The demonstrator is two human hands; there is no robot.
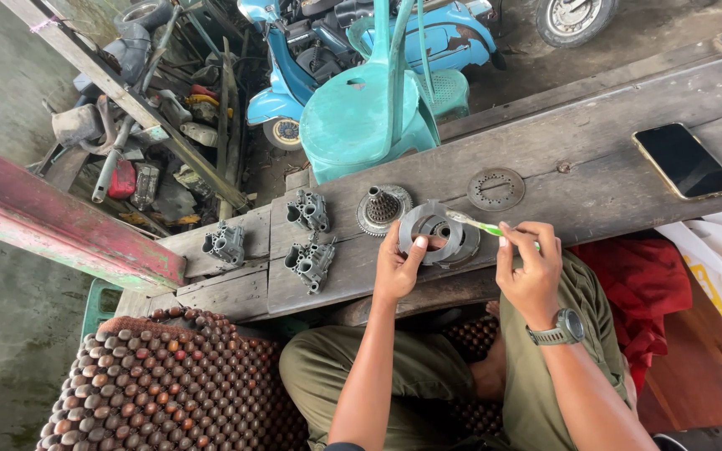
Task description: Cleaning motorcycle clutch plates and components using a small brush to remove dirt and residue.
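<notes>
- Left hand (396, 269): grip pinched on the near rim of a grey ring-shaped metal plate (436, 231), thumb in the centre opening, fingers under the edge. Plate is tipped up off the bench (595, 159), its face turned to the person so the brush can get at it.
- Right hand (528, 269): grip pressed together around a green-and-white toothbrush (480, 224), held like a pen; bristle end rests on the plate's right side.
- Plate sits at the bench's near edge, right over the lap, so reach is short.
- Just behind it: splined hub on a disc (382, 209), upright, and a flat perforated disc (495, 189), lying apart in a row.
- Left: three small cast housings (308, 238) grouped on the planks.
- Far right: phone (684, 160), face up, well apart from the parts.
</notes>
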